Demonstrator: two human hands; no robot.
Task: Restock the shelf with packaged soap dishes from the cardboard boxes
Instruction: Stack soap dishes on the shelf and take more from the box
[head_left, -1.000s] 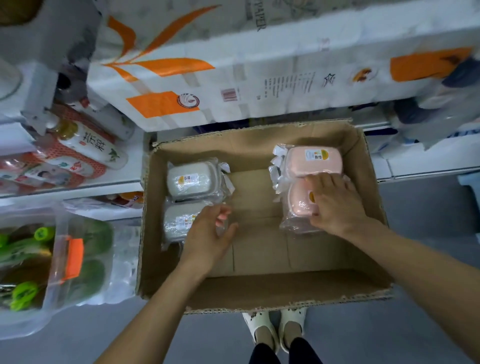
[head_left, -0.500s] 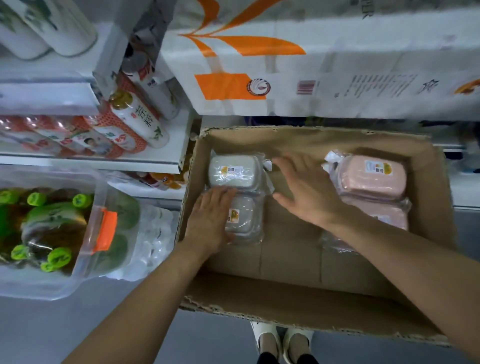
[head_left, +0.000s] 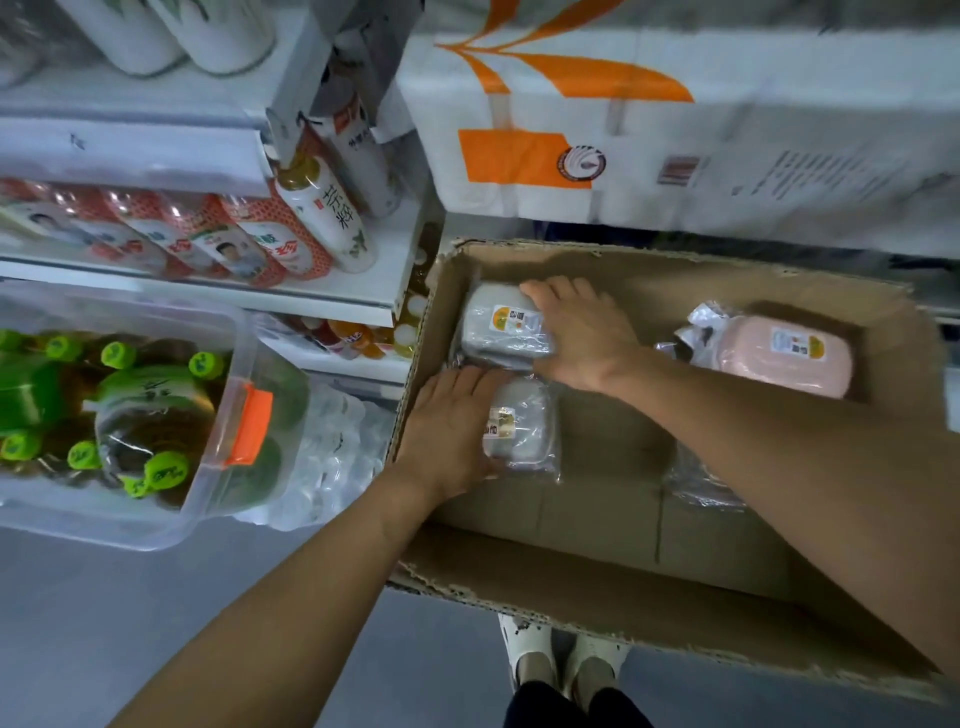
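My left hand (head_left: 449, 426) fingers curl on the near gray soap dish (head_left: 519, 423). My right hand (head_left: 582, 332) fingers curl on the far gray soap dish (head_left: 501, 325). Both sit in the cardboard box (head_left: 597, 525), around 10 o'clock. 1 pink soap dish (head_left: 789, 356) lies at 2 o'clock.

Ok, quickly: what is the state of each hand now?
Left hand: holding the nearer grey soap dish.
Right hand: holding the farther grey soap dish.

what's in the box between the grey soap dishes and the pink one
Mostly bare cardboard floor, crossed by the right hand and forearm reaching to the far grey dish from the pink dish's side, in the head view.
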